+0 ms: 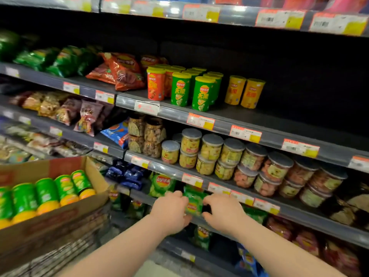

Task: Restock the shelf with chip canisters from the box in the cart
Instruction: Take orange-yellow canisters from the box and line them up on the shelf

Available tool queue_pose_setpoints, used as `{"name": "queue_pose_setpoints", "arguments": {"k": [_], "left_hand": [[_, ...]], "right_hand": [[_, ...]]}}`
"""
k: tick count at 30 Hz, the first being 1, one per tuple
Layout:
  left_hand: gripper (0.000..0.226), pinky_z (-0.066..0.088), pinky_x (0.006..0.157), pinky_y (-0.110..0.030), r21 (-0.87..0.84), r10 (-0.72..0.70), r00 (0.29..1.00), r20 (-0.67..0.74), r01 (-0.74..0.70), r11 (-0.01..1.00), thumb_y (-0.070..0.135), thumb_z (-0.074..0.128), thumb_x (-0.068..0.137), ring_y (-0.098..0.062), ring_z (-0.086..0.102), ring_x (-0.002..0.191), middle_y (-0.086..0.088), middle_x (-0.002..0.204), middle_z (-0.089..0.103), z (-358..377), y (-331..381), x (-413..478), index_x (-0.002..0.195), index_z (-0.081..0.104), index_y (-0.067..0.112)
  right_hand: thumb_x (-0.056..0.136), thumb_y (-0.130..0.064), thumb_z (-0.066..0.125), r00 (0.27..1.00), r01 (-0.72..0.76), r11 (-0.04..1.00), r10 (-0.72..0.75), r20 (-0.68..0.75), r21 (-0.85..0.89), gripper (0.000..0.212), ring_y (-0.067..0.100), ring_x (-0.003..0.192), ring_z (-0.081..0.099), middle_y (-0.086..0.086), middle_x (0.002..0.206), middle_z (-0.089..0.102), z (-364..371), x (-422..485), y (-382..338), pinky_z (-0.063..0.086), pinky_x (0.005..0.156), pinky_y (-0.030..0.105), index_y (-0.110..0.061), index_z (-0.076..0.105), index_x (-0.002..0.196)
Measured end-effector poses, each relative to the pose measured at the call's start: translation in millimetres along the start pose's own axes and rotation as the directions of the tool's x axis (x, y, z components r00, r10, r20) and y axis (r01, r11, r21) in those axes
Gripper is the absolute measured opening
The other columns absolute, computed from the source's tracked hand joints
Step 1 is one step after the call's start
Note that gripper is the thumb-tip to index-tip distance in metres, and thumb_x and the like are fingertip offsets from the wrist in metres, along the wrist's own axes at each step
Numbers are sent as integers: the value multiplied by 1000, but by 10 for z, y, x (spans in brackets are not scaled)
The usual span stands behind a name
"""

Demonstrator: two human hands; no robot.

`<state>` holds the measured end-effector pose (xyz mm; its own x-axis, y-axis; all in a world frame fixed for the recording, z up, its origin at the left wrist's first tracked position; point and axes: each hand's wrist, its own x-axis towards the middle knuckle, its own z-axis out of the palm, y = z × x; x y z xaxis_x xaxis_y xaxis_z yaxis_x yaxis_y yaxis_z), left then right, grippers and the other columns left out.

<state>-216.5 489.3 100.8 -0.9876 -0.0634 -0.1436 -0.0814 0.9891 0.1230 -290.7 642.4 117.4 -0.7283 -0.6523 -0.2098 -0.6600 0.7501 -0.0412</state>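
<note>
L hand: my left hand [169,208] grips the left edge of a green chip bag [194,202]; fingers curled over the top, thumb under.
R hand: my right hand [223,212] grips the same bag's right edge, fingers curled.
Bag: upright at the front of a low shelf, just under the jar row [211,144].
Box: cardboard box [60,218], open, far left, sits in the wire cart [65,250].
Stock in box: green chip canisters [47,193] lying on their sides in a row, orange-yellow ends toward me.
Canister shelf [219,116]: two levels above my hands. Holds red canisters [155,84], green shelf canisters [180,89] and yellow canisters [252,92], all upright.
Blur: label txt mostly unreadable.
</note>
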Motion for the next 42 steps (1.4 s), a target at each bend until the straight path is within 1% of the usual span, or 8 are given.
{"name": "queue_pose_setpoints", "arguments": {"k": [5, 11, 15, 20, 30, 33, 39, 42], "left_hand": [[47, 44, 91, -39, 17, -120, 991, 60, 120, 993, 47, 48, 91, -28, 46, 117, -6, 123, 47, 242, -168, -548, 127, 49, 17], [40, 45, 88, -40, 4, -201, 975, 91, 201, 980, 48, 47, 91, -26, 48, 114, -4, 119, 48, 389, -392, -895, 118, 52, 18], [41, 43, 91, -40, -12, -231, 967, 103, 234, 972, 46, 46, 91, -25, 47, 116, -3, 121, 48, 446, -651, -1070, 122, 51, 19], [41, 43, 88, -39, -39, -315, 942, 111, 321, 946, 46, 48, 90, -27, 47, 117, -4, 121, 48, 405, -1307, -1340, 120, 50, 18], [43, 42, 93, -37, -85, -476, 875, 85, 483, 872, 47, 49, 88, -26, 47, 120, -4, 124, 50, 369, -3028, -1836, 120, 51, 19], [43, 44, 94, -38, -99, -508, 858, 83, 514, 852, 48, 49, 88, -26, 48, 119, -4, 122, 51, 375, -3496, -1963, 119, 51, 19], [46, 43, 95, -34, -148, -571, 816, 85, 577, 803, 49, 48, 89, -20, 45, 123, 1, 128, 49, 462, -4083, -2085, 127, 51, 22], [46, 42, 97, -34, -180, -601, 792, 103, 609, 772, 49, 48, 89, -20, 46, 123, 1, 129, 50, 528, -4245, -2059, 126, 52, 22]], "right_hand": [[92, -40, 48, 994, 93, 995, -94, 53, 23, 37, 28, 120, 47, 3, 127, 54, 302, -188, -417, 40, 92, 35, -24, 53, 125], [91, -42, 48, 985, 139, 990, -139, 103, 14, 41, 28, 121, 47, 5, 130, 53, 443, -282, -729, 41, 96, 38, -24, 53, 127], [90, -42, 48, 978, 165, 986, -163, 132, -5, 39, 28, 115, 52, 3, 125, 57, 505, -157, -960, 44, 91, 36, -24, 54, 125], [91, -42, 47, 963, 225, 974, -223, 150, 1, 42, 27, 122, 47, 3, 130, 53, 547, 239, -1601, 38, 100, 37, -26, 50, 130], [91, -45, 46, 925, 347, 938, -341, 168, -10, 40, 27, 120, 48, 3, 128, 55, 514, 1161, -3262, 39, 97, 38, -24, 52, 124], [91, -45, 46, 913, 367, 930, -362, 190, 5, 43, 28, 121, 48, 3, 131, 53, 521, 1369, -3655, 40, 98, 39, -25, 49, 129], [90, -44, 48, 886, 422, 907, -414, 208, 5, 41, 29, 117, 51, 5, 125, 56, 536, 1705, -4158, 43, 93, 39, -21, 53, 124], [91, -43, 48, 863, 458, 889, -447, 235, 9, 41, 29, 120, 48, 4, 129, 55, 512, 1941, -4340, 42, 96, 40, -24, 52, 128]]}}
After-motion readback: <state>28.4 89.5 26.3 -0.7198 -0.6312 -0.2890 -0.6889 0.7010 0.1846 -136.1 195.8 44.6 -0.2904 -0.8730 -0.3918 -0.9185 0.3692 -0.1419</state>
